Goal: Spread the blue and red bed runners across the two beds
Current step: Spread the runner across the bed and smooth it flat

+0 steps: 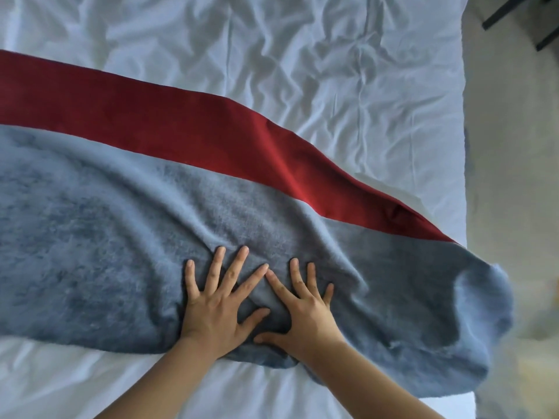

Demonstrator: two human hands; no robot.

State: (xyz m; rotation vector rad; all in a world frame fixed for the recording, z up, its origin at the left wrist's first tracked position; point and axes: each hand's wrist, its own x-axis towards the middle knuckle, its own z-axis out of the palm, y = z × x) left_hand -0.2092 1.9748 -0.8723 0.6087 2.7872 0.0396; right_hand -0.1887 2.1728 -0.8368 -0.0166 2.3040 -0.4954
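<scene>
Two hands, left (216,309) and right (305,313), press flat with splayed fingers on the blue runner (106,237); red runner (151,122) lies just beyond it, both laid over the white bed (332,71), wrinkles left to smooth

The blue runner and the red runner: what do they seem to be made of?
Blue runner: probably plush fleece or faux fur, matte; the surface is fuzzy with brushed nap marks. Red runner: probably smooth woven cloth, slight sheen; flat, no pile.
</scene>
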